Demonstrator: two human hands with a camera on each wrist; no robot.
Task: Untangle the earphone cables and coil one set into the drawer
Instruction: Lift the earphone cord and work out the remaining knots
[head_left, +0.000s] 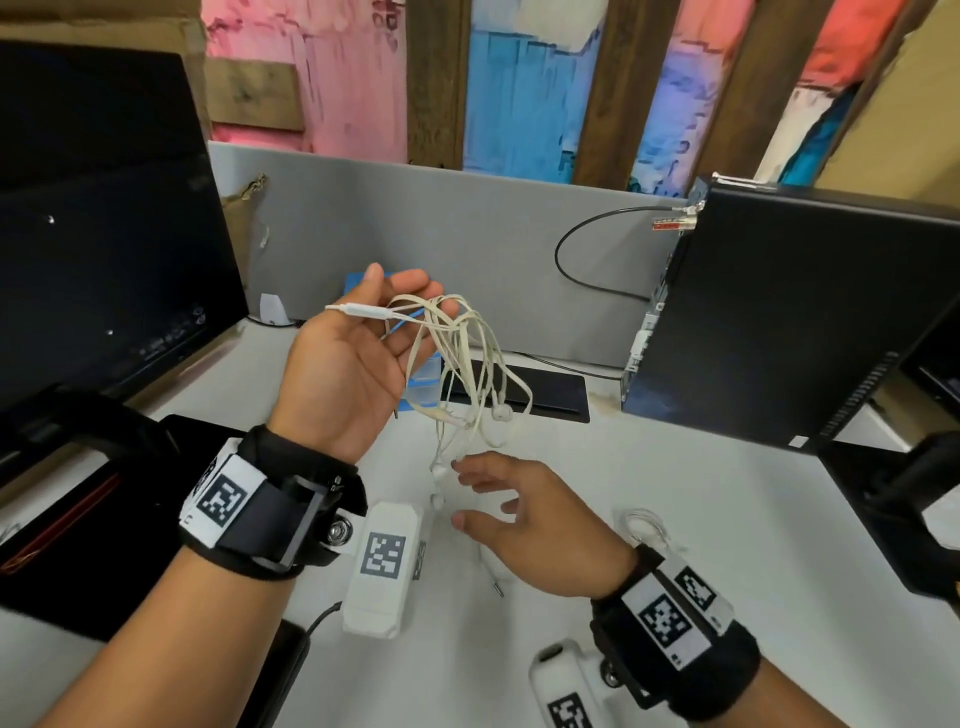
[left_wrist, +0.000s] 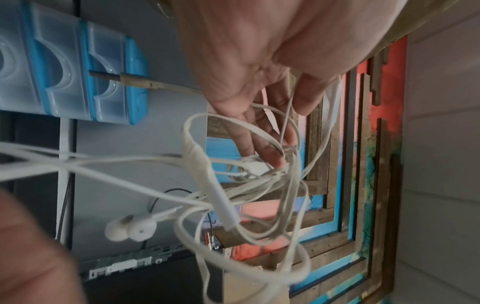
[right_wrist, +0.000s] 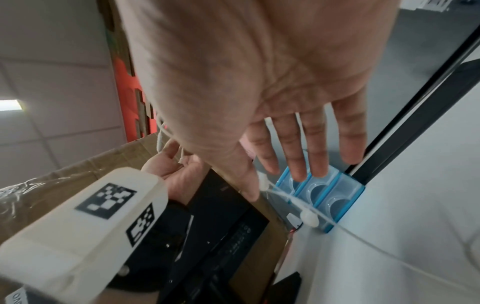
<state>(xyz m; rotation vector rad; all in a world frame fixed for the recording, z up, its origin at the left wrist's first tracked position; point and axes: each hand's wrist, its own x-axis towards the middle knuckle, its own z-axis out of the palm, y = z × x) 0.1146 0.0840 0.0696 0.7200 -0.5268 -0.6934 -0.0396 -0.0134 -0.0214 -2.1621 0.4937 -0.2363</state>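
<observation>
My left hand (head_left: 408, 293) is raised palm up and grips a tangle of white earphone cables (head_left: 462, 358). A white plug (head_left: 363, 310) lies across its fingers, and loops hang down toward the desk. The left wrist view shows the cables (left_wrist: 259, 185) threaded between the fingers (left_wrist: 270, 127), with two earbuds (left_wrist: 130, 227) dangling. My right hand (head_left: 467, 493) hovers lower with spread fingers, holding nothing, just beside hanging earbuds (head_left: 439, 473). A small blue drawer unit (head_left: 423, 384) stands behind the tangle, with three translucent drawers (right_wrist: 337, 197) shut.
A dark monitor (head_left: 104, 234) stands at the left and a black computer tower (head_left: 779, 322) at the right. A black cable slot (head_left: 519, 395) sits by the grey partition. Another thin white cable (head_left: 644, 525) lies on the white desk near my right wrist.
</observation>
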